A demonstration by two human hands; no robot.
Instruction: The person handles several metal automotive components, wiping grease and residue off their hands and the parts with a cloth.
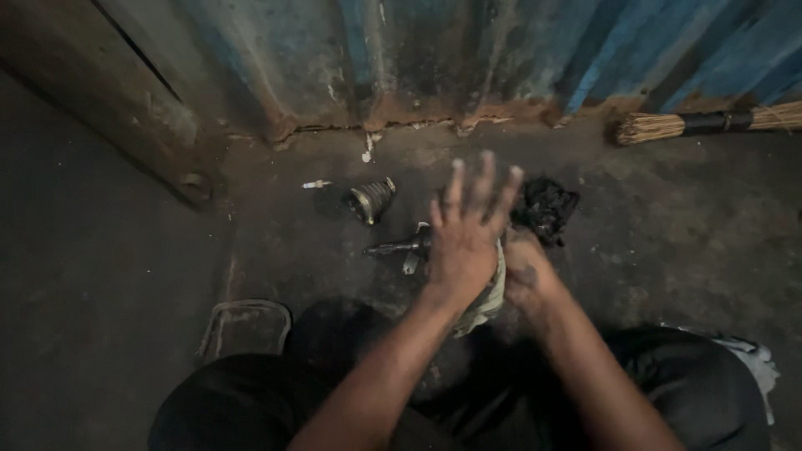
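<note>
Nearby, rubber boot point(371, 200), broom point(702, 124).

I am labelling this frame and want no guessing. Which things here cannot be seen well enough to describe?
- Pale rag, head view: mostly covered by the left hand.
- Right hand: fingers hidden behind left hand and rag; its hold unclear.
- Metal shaft: right end behind the left hand.
- Broom: cut by right edge.
- Small white piece: too small.

By the rusty blue metal wall point(468, 50) lie one rubber boot point(372, 200), one metal shaft point(399, 247) and one broom point(702, 124). Nearer the person are one clear tray point(244, 327) and one pale rag point(489, 302).
</note>
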